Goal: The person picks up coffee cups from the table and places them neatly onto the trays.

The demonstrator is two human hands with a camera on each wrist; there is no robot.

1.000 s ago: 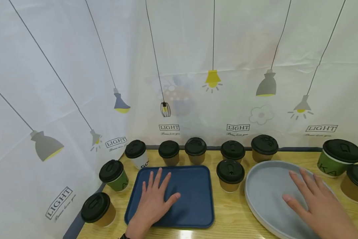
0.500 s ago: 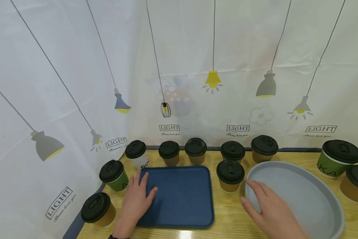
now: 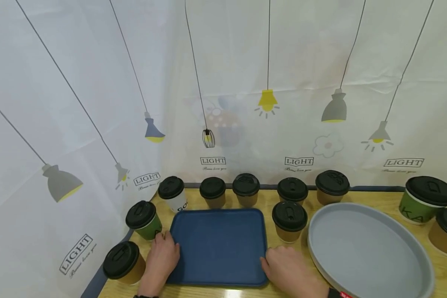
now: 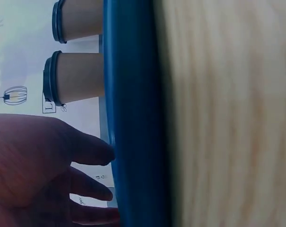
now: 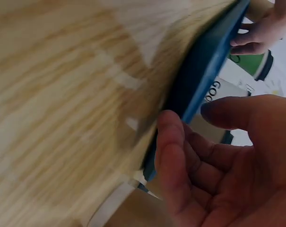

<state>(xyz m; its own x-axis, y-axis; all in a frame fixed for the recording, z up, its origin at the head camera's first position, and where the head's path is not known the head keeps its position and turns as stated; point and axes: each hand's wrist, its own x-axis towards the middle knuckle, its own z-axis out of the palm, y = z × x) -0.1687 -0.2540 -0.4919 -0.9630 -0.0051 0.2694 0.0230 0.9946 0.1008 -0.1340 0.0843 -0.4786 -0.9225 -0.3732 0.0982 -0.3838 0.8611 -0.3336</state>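
A dark blue rectangular tray lies on the wooden table between both hands. My left hand holds its left edge, close beside a green cup with a black lid. In the left wrist view the thumb meets the tray's rim, and the other fingertips reach the same edge. At the tray's right edge, my right hand grips the rim. The right wrist view shows its curled fingers against the tray edge, with the thumb on the other side.
A round grey tray lies to the right. Several lidded paper cups stand around the trays, including a white cup, a brown cup near the right hand and a green cup. A printed curtain hangs behind the table.
My right hand has moved left from over the grey tray to the blue tray's right edge. My left hand has shifted from above the blue tray to its left edge.
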